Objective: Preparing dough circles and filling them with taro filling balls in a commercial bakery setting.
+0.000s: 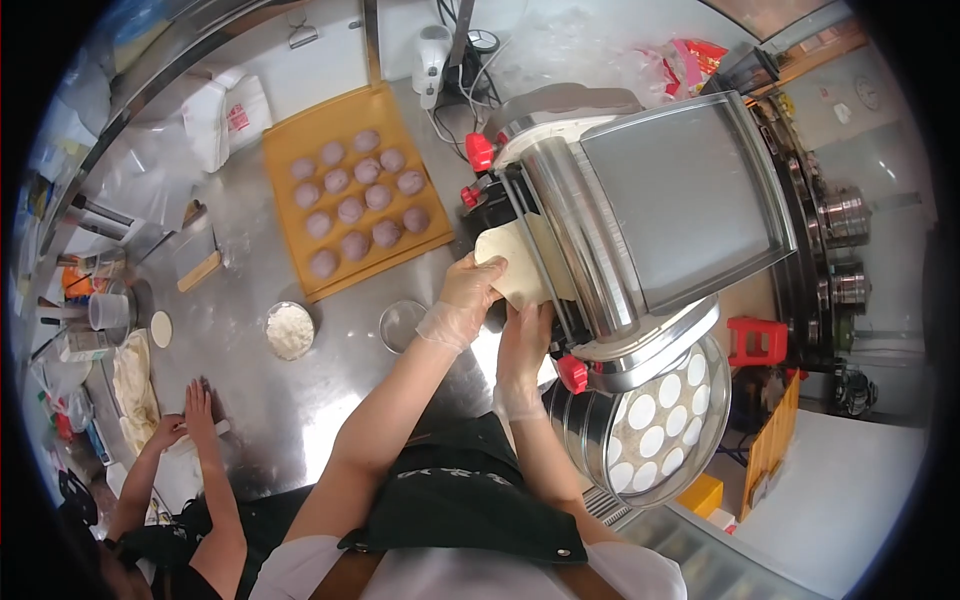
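Observation:
A pale dough sheet (pixel 508 262) runs between my hands and the steel rollers (pixel 580 230) of a sheeting machine with red knobs. My left hand (pixel 464 296), in a clear glove, pinches the sheet's near left edge with the thumb on top. My right hand (pixel 522 348), also gloved, holds the sheet from just below, its fingertips partly hidden at the machine's edge. Left of my hands sit a clear round dish (pixel 402 327) and a bowl of white flour (pixel 290 331). Beyond them lies an orange mat (pixel 420 243) bearing several purple dough balls.
A co-worker's hands (pixel 198 410) work at the lower left of the steel counter (pixel 350 390). At lower right, a round steamer (pixel 720 420) holds several white discs. A red stool (pixel 755 340) stands beyond it. Cords and a white appliance (pixel 432 60) are at the back.

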`<action>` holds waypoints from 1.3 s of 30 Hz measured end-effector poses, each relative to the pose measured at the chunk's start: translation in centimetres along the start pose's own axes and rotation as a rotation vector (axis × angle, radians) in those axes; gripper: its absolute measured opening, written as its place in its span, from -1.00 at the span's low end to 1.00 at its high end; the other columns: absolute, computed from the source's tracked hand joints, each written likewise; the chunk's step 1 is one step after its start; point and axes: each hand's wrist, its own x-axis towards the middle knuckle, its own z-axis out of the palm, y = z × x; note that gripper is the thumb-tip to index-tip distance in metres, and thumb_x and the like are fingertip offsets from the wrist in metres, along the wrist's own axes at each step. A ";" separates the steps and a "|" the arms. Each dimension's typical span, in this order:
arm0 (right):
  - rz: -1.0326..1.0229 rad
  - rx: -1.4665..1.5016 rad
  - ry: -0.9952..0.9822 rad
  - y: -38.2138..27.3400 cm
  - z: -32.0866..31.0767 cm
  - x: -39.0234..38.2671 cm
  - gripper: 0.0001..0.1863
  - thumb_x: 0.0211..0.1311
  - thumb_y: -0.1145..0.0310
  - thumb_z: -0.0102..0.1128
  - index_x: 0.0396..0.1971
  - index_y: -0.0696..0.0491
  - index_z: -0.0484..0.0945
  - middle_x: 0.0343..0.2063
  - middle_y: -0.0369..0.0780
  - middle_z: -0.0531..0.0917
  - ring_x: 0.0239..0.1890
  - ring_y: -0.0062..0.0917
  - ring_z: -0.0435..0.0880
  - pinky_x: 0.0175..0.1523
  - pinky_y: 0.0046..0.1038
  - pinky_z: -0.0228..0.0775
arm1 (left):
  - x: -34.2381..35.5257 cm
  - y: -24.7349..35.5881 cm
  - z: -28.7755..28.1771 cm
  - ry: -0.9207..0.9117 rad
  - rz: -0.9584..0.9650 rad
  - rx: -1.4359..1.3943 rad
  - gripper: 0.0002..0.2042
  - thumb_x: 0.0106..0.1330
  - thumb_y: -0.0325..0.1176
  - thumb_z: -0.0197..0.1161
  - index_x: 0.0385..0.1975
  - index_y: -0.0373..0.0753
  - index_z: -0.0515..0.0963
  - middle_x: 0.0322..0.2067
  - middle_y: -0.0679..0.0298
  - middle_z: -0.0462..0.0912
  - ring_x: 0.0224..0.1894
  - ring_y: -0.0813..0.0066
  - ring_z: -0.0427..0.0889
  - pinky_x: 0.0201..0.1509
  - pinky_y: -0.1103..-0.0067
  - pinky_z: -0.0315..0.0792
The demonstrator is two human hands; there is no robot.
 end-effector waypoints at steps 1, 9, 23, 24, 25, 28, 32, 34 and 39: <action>0.002 0.003 -0.005 0.1 0.3 0.9 -0.46 0.36 0.33 -0.01 0.25 0.24 0.13 0.13 -0.13 0.40 0.23 -0.38 0.35 0.33 -0.28 0.16 | -0.1 0.2 -0.5 0.002 0.006 0.000 -0.75 0.27 -0.52 0.18 -0.06 -0.34 0.44 -0.20 0.24 0.58 -0.15 0.41 0.62 0.01 0.41 0.54; 0.370 0.277 -0.019 0.7 -0.4 5.2 -0.60 0.32 0.33 0.04 0.12 0.14 0.37 0.09 -0.17 0.48 0.15 -0.42 0.42 0.26 -0.35 0.21 | -0.8 1.9 -3.5 0.025 0.040 0.096 -0.73 0.27 -0.46 0.21 -0.04 -0.33 0.45 -0.16 0.26 0.59 -0.08 0.43 0.60 0.06 0.40 0.48; 0.495 0.023 -0.163 -1.1 4.2 0.1 -0.63 0.39 0.38 -0.03 0.13 0.19 0.34 -0.02 -0.18 0.55 -0.04 -0.54 0.57 0.07 -0.48 0.41 | -6.3 3.9 -4.7 0.160 0.334 0.424 -0.52 0.41 -0.01 0.02 0.11 -0.29 0.41 -0.10 0.25 0.57 -0.03 0.47 0.53 0.01 0.51 0.41; 0.515 0.054 -0.185 -2.0 5.1 -0.5 -0.64 0.39 0.40 -0.04 0.13 0.19 0.33 -0.01 -0.18 0.54 -0.03 -0.53 0.57 0.09 -0.46 0.41 | -5.9 3.9 -5.7 0.229 0.380 0.460 -0.52 0.41 0.01 0.02 0.07 -0.30 0.43 -0.15 0.26 0.58 -0.11 0.49 0.54 -0.04 0.52 0.42; 0.531 0.082 -0.205 -2.8 5.6 -0.9 -0.64 0.38 0.42 -0.05 0.12 0.20 0.32 0.00 -0.17 0.54 -0.03 -0.52 0.58 0.10 -0.45 0.41 | -5.6 3.9 -5.9 0.294 0.424 0.492 -0.52 0.41 0.02 0.02 0.04 -0.30 0.46 -0.19 0.27 0.59 -0.20 0.52 0.55 -0.09 0.52 0.43; 0.495 -0.025 -0.218 -4.0 5.8 -2.8 -0.65 0.34 0.43 0.04 0.08 0.21 0.38 -0.07 -0.20 0.58 -0.08 -0.56 0.59 0.09 -0.48 0.39 | -5.2 1.9 -4.1 0.224 0.414 0.262 -0.60 0.41 -0.02 0.04 -0.11 -0.30 0.50 -0.28 0.31 0.58 -0.30 0.58 0.54 -0.17 0.58 0.45; 0.220 -0.422 -0.298 -7.8 6.1 -4.1 -0.71 0.22 0.47 0.23 -0.08 0.23 0.51 -0.24 -0.26 0.63 -0.20 -0.67 0.55 -0.03 -0.59 0.38 | -5.9 1.3 -2.1 0.261 0.530 0.276 -0.67 0.42 -0.11 0.07 -0.15 -0.29 0.50 -0.30 0.35 0.57 -0.29 0.67 0.48 -0.19 0.61 0.43; 0.111 -0.529 -0.332 -9.5 5.7 -3.6 -0.73 0.20 0.48 0.24 -0.11 0.23 0.53 -0.27 -0.27 0.63 -0.23 -0.68 0.56 -0.07 -0.59 0.40 | -6.5 1.4 -0.4 0.201 0.512 0.240 -0.68 0.42 -0.13 0.09 -0.14 -0.30 0.51 -0.29 0.35 0.58 -0.26 0.69 0.46 -0.17 0.62 0.41; -0.271 -0.841 -0.240 -17.7 5.6 2.4 -0.79 0.16 0.42 0.28 -0.25 0.20 0.59 -0.46 -0.26 0.66 -0.42 -0.71 0.57 -0.35 -0.58 0.46 | -7.1 3.3 0.9 -0.199 0.558 0.291 -0.58 0.47 -0.04 -0.09 0.08 -0.27 0.36 -0.14 0.24 0.53 -0.16 0.55 0.51 -0.05 0.58 0.42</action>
